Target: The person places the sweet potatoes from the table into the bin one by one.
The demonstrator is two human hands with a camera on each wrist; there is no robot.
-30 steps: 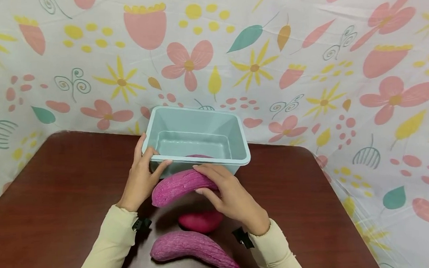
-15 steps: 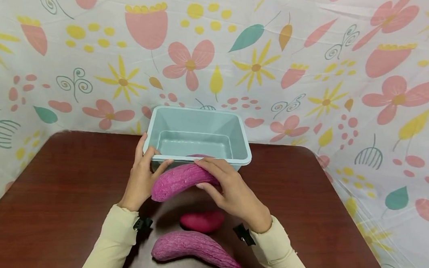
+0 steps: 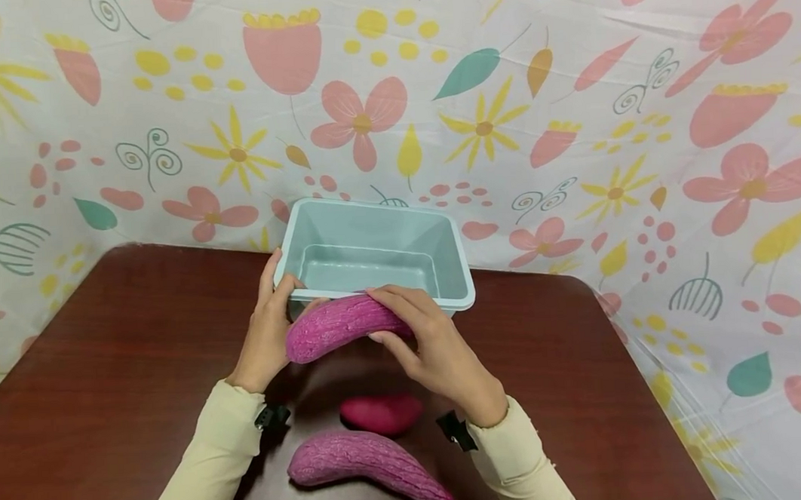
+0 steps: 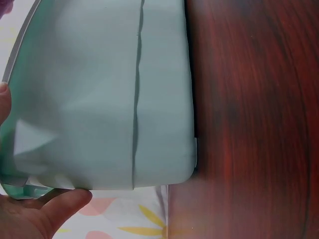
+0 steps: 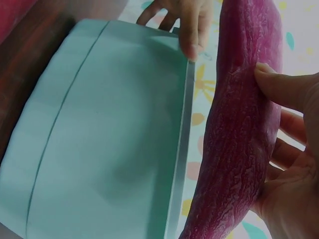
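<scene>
My right hand (image 3: 441,347) grips a long, curved purple vegetable (image 3: 336,327) with wrinkled skin, thumb on one side and fingers on the other. It is raised in front of the near rim of a pale blue-green plastic bin (image 3: 375,219). In the right wrist view, the vegetable (image 5: 241,114) appears beside the bin's rim. My left hand (image 3: 261,346) holds the bin's near left corner, its thumb partly hidden behind the vegetable. From the left wrist view, the thumb (image 4: 70,201) lies against the bin's outer wall (image 4: 94,99).
Nearer to me on the dark wooden table (image 3: 141,354) lie a smooth red-pink vegetable (image 3: 382,415) and a second wrinkled purple one (image 3: 364,459). A flower-print cloth (image 3: 390,54) hangs behind the table's far edge.
My right hand has lifted the purple vegetable slightly toward the bin's rim, where it now overlaps the rim in view. The left hand keeps its hold, and the head view has shifted slightly.
</scene>
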